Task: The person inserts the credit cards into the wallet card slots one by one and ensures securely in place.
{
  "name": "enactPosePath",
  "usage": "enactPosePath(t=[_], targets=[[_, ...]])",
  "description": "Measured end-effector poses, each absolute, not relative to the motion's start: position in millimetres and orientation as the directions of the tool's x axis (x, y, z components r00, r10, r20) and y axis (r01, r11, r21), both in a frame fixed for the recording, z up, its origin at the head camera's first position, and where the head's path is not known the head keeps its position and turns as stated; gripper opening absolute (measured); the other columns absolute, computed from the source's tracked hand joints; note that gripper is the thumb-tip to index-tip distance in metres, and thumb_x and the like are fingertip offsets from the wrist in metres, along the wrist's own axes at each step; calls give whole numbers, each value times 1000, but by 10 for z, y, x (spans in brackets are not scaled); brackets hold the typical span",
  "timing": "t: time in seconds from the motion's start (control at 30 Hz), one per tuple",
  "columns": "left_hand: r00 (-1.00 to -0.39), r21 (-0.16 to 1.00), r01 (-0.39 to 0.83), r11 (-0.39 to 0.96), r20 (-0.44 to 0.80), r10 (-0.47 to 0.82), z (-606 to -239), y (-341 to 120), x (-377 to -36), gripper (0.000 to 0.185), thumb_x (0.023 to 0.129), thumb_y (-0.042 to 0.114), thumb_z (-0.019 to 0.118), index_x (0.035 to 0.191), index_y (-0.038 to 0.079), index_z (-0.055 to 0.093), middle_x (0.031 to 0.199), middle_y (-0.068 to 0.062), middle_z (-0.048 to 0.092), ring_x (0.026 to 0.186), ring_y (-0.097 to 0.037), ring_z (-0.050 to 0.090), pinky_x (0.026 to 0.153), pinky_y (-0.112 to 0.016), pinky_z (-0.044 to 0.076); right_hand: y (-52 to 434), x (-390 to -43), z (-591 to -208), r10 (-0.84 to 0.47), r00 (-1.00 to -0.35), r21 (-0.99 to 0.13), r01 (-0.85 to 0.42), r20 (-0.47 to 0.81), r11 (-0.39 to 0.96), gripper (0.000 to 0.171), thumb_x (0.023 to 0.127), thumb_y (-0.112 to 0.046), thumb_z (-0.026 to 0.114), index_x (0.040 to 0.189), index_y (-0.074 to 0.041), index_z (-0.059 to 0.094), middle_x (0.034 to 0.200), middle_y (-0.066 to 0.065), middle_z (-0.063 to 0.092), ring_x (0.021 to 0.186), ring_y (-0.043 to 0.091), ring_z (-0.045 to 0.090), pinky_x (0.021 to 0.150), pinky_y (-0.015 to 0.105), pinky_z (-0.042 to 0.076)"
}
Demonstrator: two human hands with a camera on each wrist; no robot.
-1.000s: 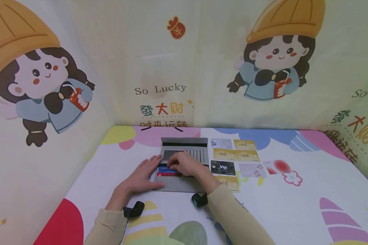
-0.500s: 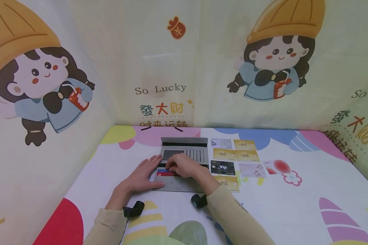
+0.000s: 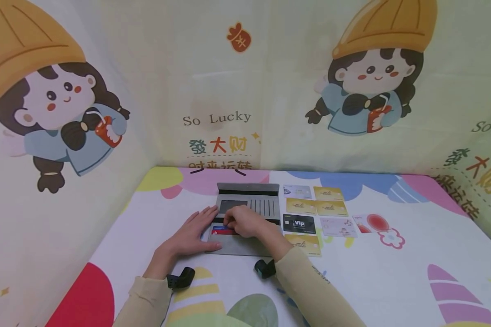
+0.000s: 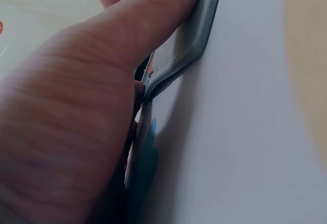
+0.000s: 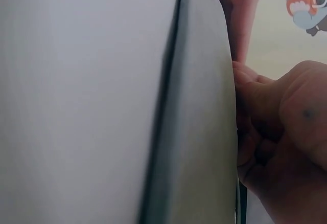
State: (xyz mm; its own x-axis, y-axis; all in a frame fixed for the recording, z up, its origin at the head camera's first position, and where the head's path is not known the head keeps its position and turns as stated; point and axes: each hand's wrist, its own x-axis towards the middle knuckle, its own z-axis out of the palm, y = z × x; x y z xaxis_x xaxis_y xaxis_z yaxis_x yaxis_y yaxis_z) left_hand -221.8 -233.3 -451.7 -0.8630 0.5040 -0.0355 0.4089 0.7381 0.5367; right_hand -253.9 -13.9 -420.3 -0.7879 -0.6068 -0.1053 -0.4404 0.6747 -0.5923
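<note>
A grey card wallet (image 3: 245, 245) lies open on the table, slots facing up. My left hand (image 3: 196, 229) rests flat on its left edge, and in the left wrist view the thumb (image 4: 143, 24) presses the wallet's rim (image 4: 189, 50) down. My right hand (image 3: 243, 221) sits over the wallet's middle with curled fingers. It pinches a red and blue card (image 3: 222, 231), of which only a strip shows from a slot. The right wrist view shows the wallet's grey face (image 5: 199, 132) beside the curled right hand (image 5: 276, 132).
Several cards lie in rows just right of the wallet: gold cards (image 3: 317, 208), a black Vip card (image 3: 298, 224), a pale card (image 3: 338, 226) and another gold card (image 3: 307, 243). Printed cloth walls (image 3: 212, 91) close the table's left, back and right sides.
The red and blue card has slid deeper into the wallet, so less of it shows. The right hand moved slightly away from me with it. The left hand has stayed put.
</note>
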Motion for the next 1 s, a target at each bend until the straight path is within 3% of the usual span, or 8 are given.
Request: enactPosePath(t=[0.23, 0.47, 1.0], targets=[[-862, 536, 409, 739, -38, 505, -4491, -2311, -2219, 100, 84, 56, 74, 160, 8, 29, 166, -8, 22, 153, -29, 13, 122, -51, 6, -123, -2566, -4198, -614, -779, -601, -432, -127, 672, 12, 101, -7, 62, 98, -14, 71, 89, -4, 62, 82, 13, 58, 77, 25, 51], [-867, 526, 399, 751, -52, 496, -4495, -2319, -2215, 102, 83, 58, 73, 160, 9, 28, 166, -7, 22, 153, -28, 12, 123, -50, 6, -160, -2559, -4192, -626, -772, -574, -466, -107, 673, 9, 99, -15, 67, 90, -14, 68, 78, -4, 59, 72, 11, 56, 68, 23, 48], [-863, 531, 410, 742, -37, 504, -4512, -2323, -2212, 102, 83, 58, 74, 160, 7, 28, 166, -9, 21, 153, -30, 13, 122, -52, 6, -214, -2531, -4188, -581, -802, -521, -438, -141, 732, 7, 98, -7, 65, 93, -12, 67, 81, -1, 58, 78, 14, 56, 74, 24, 50]])
